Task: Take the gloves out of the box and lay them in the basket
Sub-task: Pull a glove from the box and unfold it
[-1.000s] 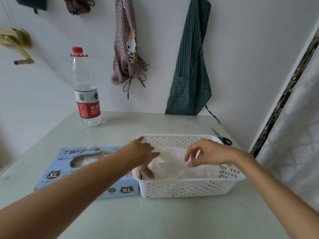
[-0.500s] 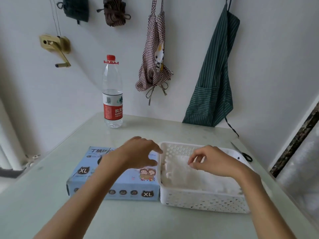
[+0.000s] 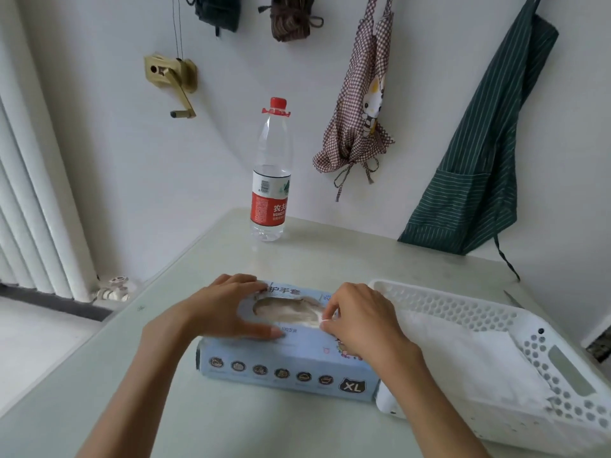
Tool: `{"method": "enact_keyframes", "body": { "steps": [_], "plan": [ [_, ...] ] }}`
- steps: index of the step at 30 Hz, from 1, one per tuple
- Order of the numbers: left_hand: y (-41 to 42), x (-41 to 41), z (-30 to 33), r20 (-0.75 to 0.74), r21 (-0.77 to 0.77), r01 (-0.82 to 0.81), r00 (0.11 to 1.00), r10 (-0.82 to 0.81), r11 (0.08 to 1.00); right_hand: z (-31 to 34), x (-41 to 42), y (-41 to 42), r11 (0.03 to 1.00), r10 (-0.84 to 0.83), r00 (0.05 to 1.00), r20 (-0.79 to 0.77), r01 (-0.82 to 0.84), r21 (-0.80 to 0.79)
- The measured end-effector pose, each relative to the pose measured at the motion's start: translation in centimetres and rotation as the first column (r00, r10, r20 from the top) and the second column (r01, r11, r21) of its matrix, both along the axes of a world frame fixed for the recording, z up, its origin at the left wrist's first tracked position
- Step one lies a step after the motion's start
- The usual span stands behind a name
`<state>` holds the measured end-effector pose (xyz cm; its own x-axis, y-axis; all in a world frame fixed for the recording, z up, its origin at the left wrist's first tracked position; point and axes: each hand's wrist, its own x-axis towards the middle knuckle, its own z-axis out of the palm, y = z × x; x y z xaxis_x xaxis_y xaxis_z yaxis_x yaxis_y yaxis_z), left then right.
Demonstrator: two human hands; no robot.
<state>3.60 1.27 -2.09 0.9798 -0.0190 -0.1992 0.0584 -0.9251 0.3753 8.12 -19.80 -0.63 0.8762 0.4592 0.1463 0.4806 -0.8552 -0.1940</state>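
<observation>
box (image 3: 284, 355) lower centre, gloves (image 3: 291, 313) in its oval slot | left hand (image 3: 228, 309) flat, steadying lid | right hand (image 3: 358, 320) pinching a glove edge | thin, limp, clingy: take one cuff | basket (image 3: 562, 368) right, some laid

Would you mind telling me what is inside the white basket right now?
The white basket holds a flat layer of white gloves. How many lie stacked there, and the basket floor beneath, cannot be seen.
</observation>
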Motion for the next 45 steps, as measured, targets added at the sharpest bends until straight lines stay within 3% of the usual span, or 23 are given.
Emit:
{"method": "enact_keyframes", "body": {
  "steps": [3, 5, 8, 12, 15, 16, 19, 21, 23, 25, 27, 30, 32, 34, 36, 38, 42, 45],
  "plan": [
    [-0.7, 0.3, -0.3, 0.054, 0.073, -0.014, 0.998, 0.010, 0.997, 0.1, 0.2, 0.9, 0.997, 0.045, 0.999, -0.008, -0.045, 0.060],
    [-0.8, 0.2, -0.3, 0.081, 0.082, -0.025, 0.997, 0.018, 0.996, 0.1, 0.0, 1.8, 0.962, 0.107, 0.991, -0.084, -0.082, 0.261],
    [-0.6, 0.3, -0.3, 0.094, 0.087, -0.012, 0.996, 0.004, 0.996, 0.4, -0.3, 2.8, 0.806, 0.143, 0.982, -0.119, -0.046, 0.590],
    [-0.8, 0.2, 0.4, 0.127, 0.026, -0.002, 0.992, -0.001, 1.000, 0.9, 0.5, 1.8, 0.640, 0.125, 0.983, -0.136, 0.025, 0.768],
    [-1.3, 0.1, 1.5, 0.200, -0.303, 0.015, 0.979, 0.048, 0.953, 0.7, 0.5, 0.8, 0.664, 0.201, 0.944, -0.261, 0.065, 0.745],
    [-1.6, 0.1, 1.8, 0.256, -0.351, 0.057, 0.966, 0.037, 0.935, 0.6, 0.3, 0.7, 0.662, 0.219, 0.936, -0.276, 0.065, 0.747],
    [-2.8, 0.8, 1.9, 0.403, -0.360, 0.156, 0.915, 0.003, 0.920, 0.6, 0.1, 0.4, 0.597, 0.216, 0.941, -0.259, 0.083, 0.798],
    [-3.0, 1.1, 1.8, 0.476, -0.342, 0.139, 0.878, 0.044, 0.930, 0.7, 0.1, -0.3, 0.592, 0.187, 0.954, -0.236, 0.082, 0.802],
    [-2.8, 1.3, 1.8, 0.527, -0.398, 0.086, 0.836, 0.151, 0.913, 0.6, 0.3, -1.3, 0.717, 0.184, 0.947, -0.262, 0.053, 0.695],
    [-2.5, 1.2, 2.3, 0.549, -0.508, 0.076, 0.796, 0.255, 0.858, 0.3, 0.0, -1.9, 0.871, 0.172, 0.930, -0.325, 0.010, 0.491],
    [-2.4, 1.1, 2.9, 0.555, -0.585, 0.091, 0.769, 0.316, 0.806, -0.1, 0.1, -1.9, 0.907, 0.155, 0.946, -0.285, -0.022, 0.421],
    [-1.9, 1.1, 3.0, 0.504, -0.648, 0.063, 0.782, 0.366, 0.759, 0.2, 0.5, -1.9, 0.818, 0.150, 0.956, -0.252, 0.023, 0.574],
    [-1.0, 1.1, 2.4, 0.463, -0.600, -0.011, 0.811, 0.359, 0.800, 0.9, 0.7, -2.4, 0.733, 0.193, 0.939, -0.284, 0.054, 0.678],
    [0.0, 1.0, 1.9, 0.387, -0.474, -0.114, 0.864, 0.323, 0.873, 1.5, 0.6, -2.9, 0.675, 0.209, 0.929, -0.306, 0.089, 0.733],
    [0.3, 0.5, 2.0, 0.270, -0.251, -0.187, 0.929, 0.254, 0.950, 1.5, 0.6, -3.1, 0.654, 0.197, 0.934, -0.298, 0.101, 0.749],
    [0.2, -0.1, 2.7, 0.219, -0.166, -0.116, 0.964, 0.151, 0.979, 1.1, 0.6, -2.9, 0.655, 0.174, 0.944, -0.280, 0.101, 0.748],
    [-2.4, -0.5, 3.6, 0.276, -0.352, 0.200, 0.956, -0.103, 0.914, 1.0, 0.3, -2.0, 0.642, 0.195, 0.947, -0.255, 0.073, 0.763],
    [-3.6, 0.6, 2.1, 0.313, -0.383, 0.187, 0.947, -0.063, 0.905, 1.1, 0.0, -1.6, 0.583, 0.221, 0.949, -0.225, 0.057, 0.811]
  ]
}}
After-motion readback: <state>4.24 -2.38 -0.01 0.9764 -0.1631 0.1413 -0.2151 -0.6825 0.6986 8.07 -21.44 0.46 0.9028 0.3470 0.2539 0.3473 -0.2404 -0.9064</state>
